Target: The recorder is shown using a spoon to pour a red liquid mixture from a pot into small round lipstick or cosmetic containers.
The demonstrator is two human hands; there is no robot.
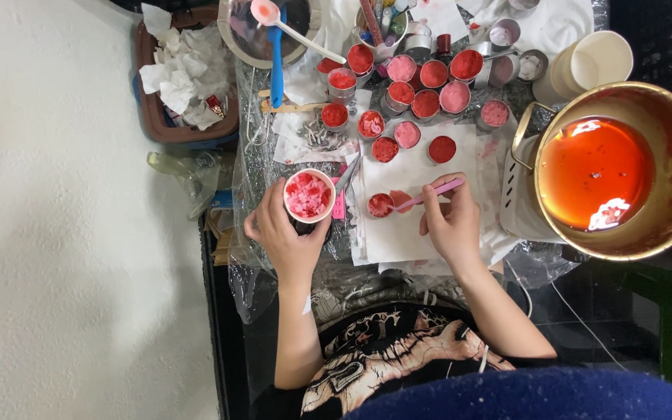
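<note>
I see the paper cup [309, 196] of pink-red wax flakes gripped in my left hand [283, 237] over the desk. Right hand [453, 224] pinches a pink stick [429, 194], tip by a small red-filled tin [380, 205] on white paper [414, 233]. Pot of orange liquid [596, 173] sits right.

Large brass-coloured metal pot [612, 167] filled with molten orange wax, white paper cup [593, 66] set beside it, brown tray [153, 117] heaped with crumpled white tissues, blue-handled spatula [277, 62] laid nearby.
</note>
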